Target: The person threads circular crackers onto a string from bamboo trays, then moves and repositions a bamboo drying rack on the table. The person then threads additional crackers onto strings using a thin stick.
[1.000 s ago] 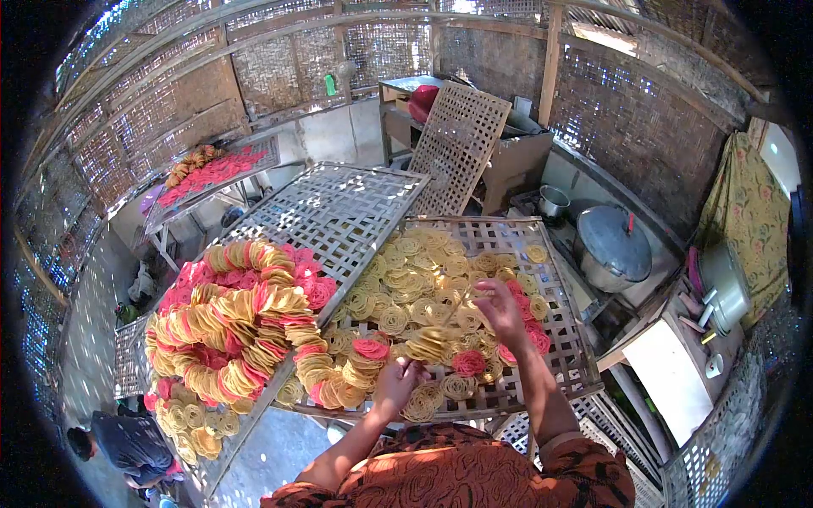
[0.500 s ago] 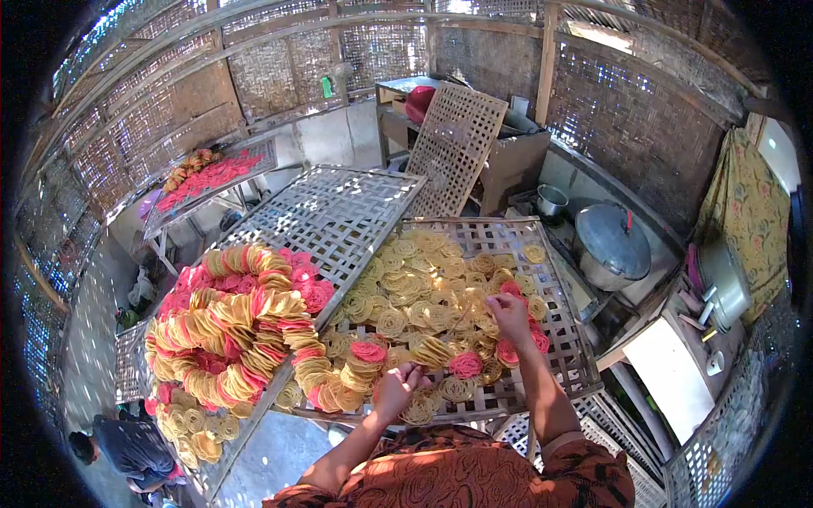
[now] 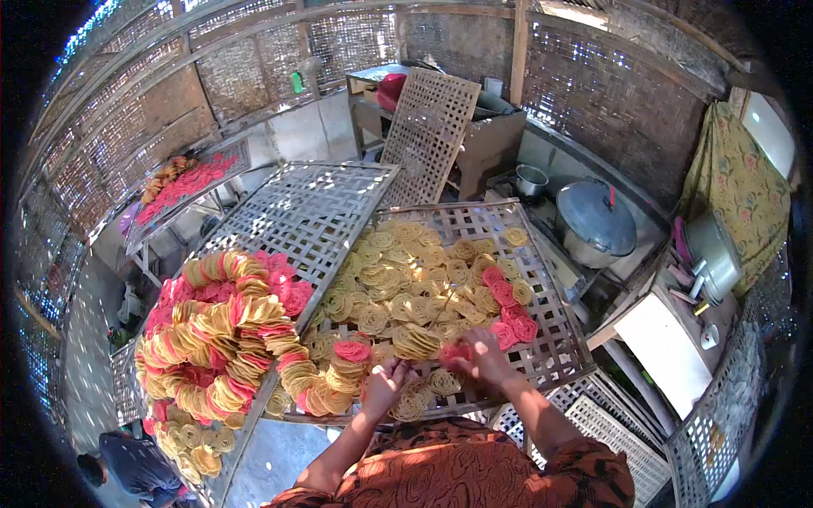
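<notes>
My right hand [image 3: 486, 357] is closed on the edge of a pink round cracker [image 3: 456, 352] low on the woven tray [image 3: 555, 334]. My left hand [image 3: 386, 384] is pinched near the tray's front edge, just below a stack of yellow lacy crackers [image 3: 416, 342]; what its fingertips hold is hidden. A thin dark line [image 3: 443, 306], like a needle or stick, rises from that stack. Left of my left hand, a string of yellow and pink crackers [image 3: 326, 385] runs to a big coiled heap [image 3: 216, 339]. Loose yellow crackers [image 3: 373, 317] cover much of the tray.
A second woven tray [image 3: 313, 199] slopes behind the heap, and another rack [image 3: 432, 123] leans on a bench. To the right stand a lidded pot [image 3: 595, 222] and a white-topped surface [image 3: 665, 351]. A person in dark clothing [image 3: 140, 461] is at lower left.
My right hand has come down and left from above the tray to the pink cracker beside the yellow stack. My left hand stays near the stack. The whole view has shifted slightly.
</notes>
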The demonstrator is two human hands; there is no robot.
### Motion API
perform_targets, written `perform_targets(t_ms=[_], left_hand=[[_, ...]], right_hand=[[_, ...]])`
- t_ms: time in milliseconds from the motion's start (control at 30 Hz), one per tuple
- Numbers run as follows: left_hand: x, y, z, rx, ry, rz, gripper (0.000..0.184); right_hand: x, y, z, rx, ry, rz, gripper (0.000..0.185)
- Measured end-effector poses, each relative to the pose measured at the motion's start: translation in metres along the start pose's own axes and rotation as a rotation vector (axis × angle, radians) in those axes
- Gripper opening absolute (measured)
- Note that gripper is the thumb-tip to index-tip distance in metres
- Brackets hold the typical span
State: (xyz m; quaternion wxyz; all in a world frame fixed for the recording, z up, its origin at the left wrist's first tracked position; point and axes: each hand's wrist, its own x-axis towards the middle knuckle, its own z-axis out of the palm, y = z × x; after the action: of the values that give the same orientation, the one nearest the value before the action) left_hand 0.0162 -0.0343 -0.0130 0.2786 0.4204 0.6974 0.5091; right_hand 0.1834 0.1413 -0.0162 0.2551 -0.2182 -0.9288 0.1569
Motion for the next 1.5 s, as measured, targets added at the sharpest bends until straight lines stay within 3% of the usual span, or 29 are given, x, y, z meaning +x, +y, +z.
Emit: perform_targets(t_ms=[67, 100, 200, 300, 400, 500, 600, 700, 800, 900, 1100, 1200, 1300, 1400, 1433, 1500], left_hand=[[-0.001, -0.005, 0.003, -0.030, -0.009, 0.027, 0.022], [0.000, -0.012, 0.006, -0.108, -0.031, -0.008, 0.022], [0.002, -0.025, 0.018, -0.252, -0.104, -0.089, 0.023], [0.002, -0.023, 0.022, -0.216, -0.189, -0.091, 0.024], [0.004, -0.028, 0.026, -0.197, -0.240, -0.020, 0.024], [0.006, -0.034, 0.028, -0.172, -0.245, 0.017, 0.023], [0.004, -0.019, 0.025, -0.190, -0.240, -0.039, 0.021], [0.004, -0.026, 0.025, -0.131, -0.241, -0.051, 0.021], [0.001, -0.013, 0.018, -0.026, -0.247, -0.013, 0.024], [0.000, -0.017, 0.019, -0.021, -0.225, 0.005, 0.024], [-0.002, -0.003, 0.016, 0.007, -0.191, -0.037, 0.024], [-0.003, 0.004, 0.015, 0.025, -0.157, -0.071, 0.023], [-0.002, -0.011, 0.020, 0.015, -0.105, -0.022, 0.021], [-0.001, -0.006, 0.020, -0.010, -0.060, 0.068, 0.020], [0.001, -0.004, 0.020, -0.085, -0.074, 0.076, 0.019], [0.004, -0.005, 0.022, -0.175, -0.078, 0.080, 0.020]], right_hand=[[0.004, 0.005, -0.015, 0.441, -0.200, 0.388, 0.034], [0.005, 0.003, -0.033, 0.857, -0.079, 0.580, 0.037], [-0.005, 0.049, -0.050, 0.309, -0.004, 0.544, 0.033], [-0.024, 0.073, -0.034, -0.261, 0.131, 0.101, 0.038], [-0.020, 0.073, -0.036, -0.146, 0.065, 0.197, 0.049], [-0.022, 0.091, -0.012, 0.690, 0.090, 0.617, 0.046], [-0.007, 0.082, -0.025, 0.692, 0.016, 0.632, 0.035], [-0.004, 0.095, 0.000, 0.840, 0.184, 0.600, 0.024], [0.015, 0.044, -0.034, 1.047, 0.202, 0.735, 0.025], [0.016, 0.056, -0.023, 0.887, 0.175, 0.633, 0.026], [0.021, 0.055, -0.021, 0.902, 0.213, 0.587, 0.026], [0.027, 0.028, -0.034, 0.664, 0.297, 0.549, 0.030], [0.034, 0.000, -0.059, 0.413, 0.354, 0.084, 0.032], [0.040, -0.006, -0.072, 0.698, 0.398, -0.080, 0.034], [0.044, -0.013, -0.069, 1.039, 0.435, 0.042, 0.034], [0.052, -0.025, -0.082, 0.915, 0.306, 0.223, 0.031]])
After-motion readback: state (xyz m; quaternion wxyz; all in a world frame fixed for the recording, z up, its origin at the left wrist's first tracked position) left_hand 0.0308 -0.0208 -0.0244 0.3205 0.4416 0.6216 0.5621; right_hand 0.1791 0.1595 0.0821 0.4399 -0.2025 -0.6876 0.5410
